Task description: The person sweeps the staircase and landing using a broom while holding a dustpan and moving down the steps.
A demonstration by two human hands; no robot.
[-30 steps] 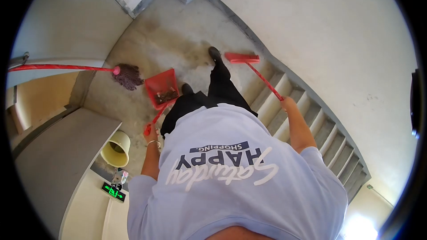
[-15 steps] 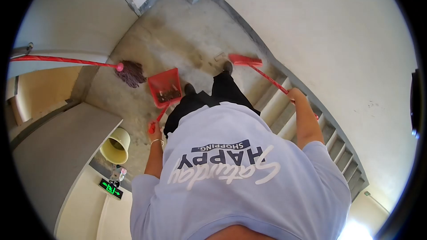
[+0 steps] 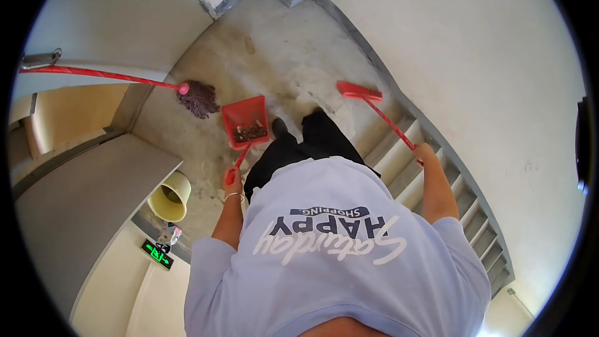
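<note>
Floor (image 3: 293, 43) stained at twelve o'clock, stairs (image 3: 477, 228) seen at four; dustpan (image 3: 245, 113) gripped by left hand (image 3: 233, 180), broom (image 3: 360, 92) by right hand (image 3: 427, 153).

PASS: floor (image 3: 281, 37) ahead of dustpan (image 3: 244, 112) | BLOCK left: mop (image 3: 198, 98), bucket (image 3: 179, 188) | BLOCK right: wall (image 3: 462, 56) beyond broom (image 3: 360, 92)

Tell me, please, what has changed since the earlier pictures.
The right leg has drawn back, and the view has shifted, so the scene sits further right. The left hand keeps its grip on the dustpan, the right hand on the broom.
</note>
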